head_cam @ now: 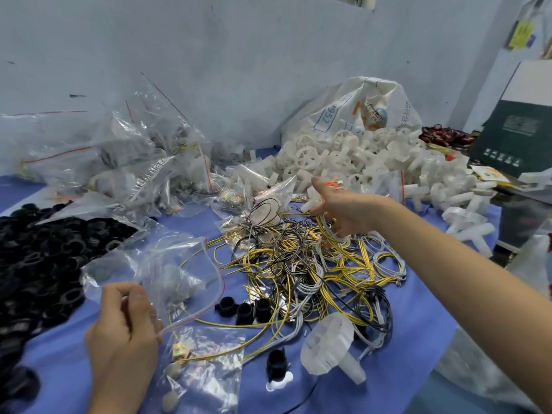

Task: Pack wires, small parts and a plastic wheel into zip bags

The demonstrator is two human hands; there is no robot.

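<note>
While my left hand (122, 333) pinches the zip bag (167, 270) open, my right hand (343, 207), fingers spread, reaches into the wire tangle (313, 264); next, grab one bundle.

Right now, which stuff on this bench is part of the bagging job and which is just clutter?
Job: zip bag pinched by left hand; right hand reaching into wire pile; plastic wheel; heap of wheels.

Clutter: white sack; dark box; yellow notes.
</note>
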